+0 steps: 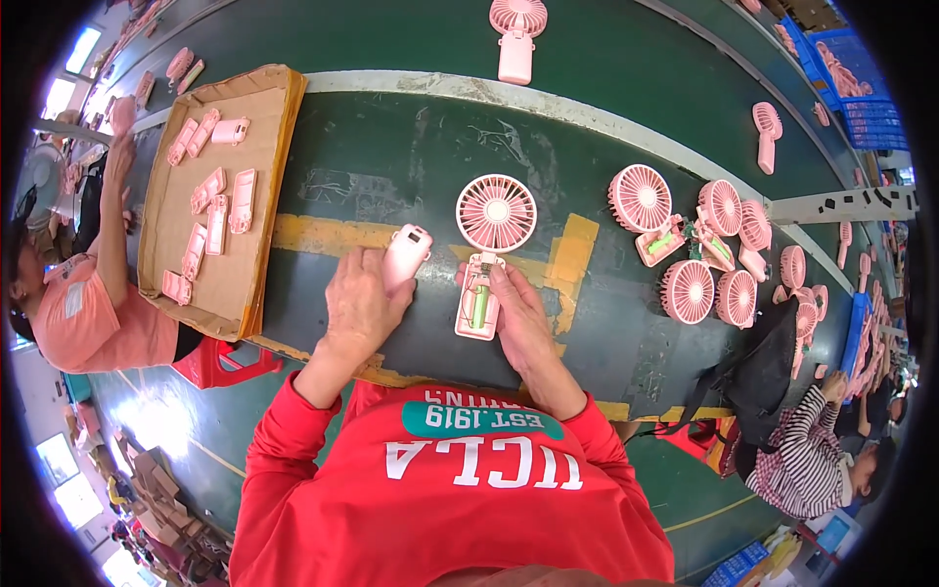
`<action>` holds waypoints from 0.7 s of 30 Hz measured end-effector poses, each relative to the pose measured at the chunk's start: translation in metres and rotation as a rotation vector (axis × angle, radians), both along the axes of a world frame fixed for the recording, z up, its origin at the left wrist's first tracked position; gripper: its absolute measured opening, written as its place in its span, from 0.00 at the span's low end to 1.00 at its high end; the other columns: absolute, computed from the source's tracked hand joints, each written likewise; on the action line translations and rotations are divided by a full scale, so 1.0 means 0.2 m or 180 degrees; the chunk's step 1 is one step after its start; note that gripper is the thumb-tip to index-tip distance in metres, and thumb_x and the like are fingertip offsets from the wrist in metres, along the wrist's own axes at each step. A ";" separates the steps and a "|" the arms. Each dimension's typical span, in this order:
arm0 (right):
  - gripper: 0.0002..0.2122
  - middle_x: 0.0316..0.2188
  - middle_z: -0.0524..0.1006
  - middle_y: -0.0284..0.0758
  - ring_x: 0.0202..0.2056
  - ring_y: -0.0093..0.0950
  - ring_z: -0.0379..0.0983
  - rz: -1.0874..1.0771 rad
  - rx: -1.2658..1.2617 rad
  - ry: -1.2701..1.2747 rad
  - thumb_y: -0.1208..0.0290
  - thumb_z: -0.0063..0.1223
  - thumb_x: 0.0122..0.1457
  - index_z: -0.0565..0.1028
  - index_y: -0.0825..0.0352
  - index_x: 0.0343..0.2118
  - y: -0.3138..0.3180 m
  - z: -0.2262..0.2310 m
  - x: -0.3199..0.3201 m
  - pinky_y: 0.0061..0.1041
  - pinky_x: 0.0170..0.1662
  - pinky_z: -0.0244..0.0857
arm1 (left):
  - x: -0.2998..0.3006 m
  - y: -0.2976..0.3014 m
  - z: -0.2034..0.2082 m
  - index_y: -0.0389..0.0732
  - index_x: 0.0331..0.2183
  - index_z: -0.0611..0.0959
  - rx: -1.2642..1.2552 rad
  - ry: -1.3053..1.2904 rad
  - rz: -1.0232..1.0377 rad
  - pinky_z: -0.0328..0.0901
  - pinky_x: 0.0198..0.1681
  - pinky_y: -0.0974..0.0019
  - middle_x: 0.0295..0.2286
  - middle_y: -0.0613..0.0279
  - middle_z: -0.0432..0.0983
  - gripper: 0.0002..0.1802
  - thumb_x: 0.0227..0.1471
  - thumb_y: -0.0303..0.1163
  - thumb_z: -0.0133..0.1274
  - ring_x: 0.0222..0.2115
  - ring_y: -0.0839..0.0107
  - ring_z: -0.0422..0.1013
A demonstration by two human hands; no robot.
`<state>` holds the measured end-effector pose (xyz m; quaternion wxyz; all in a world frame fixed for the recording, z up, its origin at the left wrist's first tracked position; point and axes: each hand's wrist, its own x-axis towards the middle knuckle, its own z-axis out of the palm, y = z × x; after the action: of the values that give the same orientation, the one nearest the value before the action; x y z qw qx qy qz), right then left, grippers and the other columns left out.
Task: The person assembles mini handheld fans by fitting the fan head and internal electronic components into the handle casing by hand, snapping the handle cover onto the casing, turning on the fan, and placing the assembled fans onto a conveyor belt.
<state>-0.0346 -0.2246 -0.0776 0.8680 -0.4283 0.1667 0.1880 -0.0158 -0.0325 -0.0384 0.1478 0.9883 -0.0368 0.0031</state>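
My left hand [360, 301] is closed round a pink handle cover [406, 256], a rounded shell with a small dark opening at its top end. To its right, my right hand [521, 311] grips a pink handheld fan [497, 212] by its handle. The fan's round grille points away from me. Its handle lies open toward me, showing a green battery cell [480, 305] and a bit of wiring. Cover and fan are apart, both over the dark green table [352, 166].
A cardboard tray [279, 127] with several pink shells stands at the left. Several open pink fans [688, 292] lie at the right, near a black bag [768, 367]. Beyond a pale rail [421, 83], another fan [515, 44] lies on the green belt. Co-workers sit on both sides.
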 end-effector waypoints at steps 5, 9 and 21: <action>0.17 0.46 0.70 0.40 0.47 0.29 0.69 0.0041 0.0561 0.0215 0.69 0.38 0.61 0.62 0.71 0.52 -0.02 0.04 0.00 0.27 0.50 0.63 | -0.02 -0.02 0.15 0.31 0.37 0.72 -0.0835 0.1012 0.0307 0.67 0.36 0.59 0.29 0.46 0.75 0.23 0.40 0.34 0.59 0.31 0.53 0.73; 0.19 0.47 0.69 0.39 0.48 0.28 0.67 0.0063 0.0747 0.0122 0.73 0.37 0.59 0.60 0.71 0.53 -0.03 0.06 -0.01 0.28 0.52 0.61 | -0.08 -0.13 0.20 0.29 0.40 0.70 -0.1980 0.0972 0.0074 0.69 0.29 0.61 0.26 0.45 0.77 0.26 0.43 0.37 0.58 0.25 0.53 0.75; 0.24 0.52 0.64 0.37 0.52 0.27 0.62 0.0344 0.0769 0.0006 0.77 0.36 0.54 0.56 0.70 0.57 -0.03 0.08 -0.02 0.27 0.54 0.55 | -0.11 -0.26 0.15 0.23 0.46 0.68 -0.0724 0.0430 -0.0734 0.67 0.19 0.59 0.21 0.44 0.75 0.34 0.44 0.40 0.56 0.17 0.54 0.73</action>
<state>-0.0385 -0.2309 -0.0622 0.9018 -0.3288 0.1203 0.2535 -0.0385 -0.0846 -0.0090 0.2602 0.9524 -0.1393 -0.0761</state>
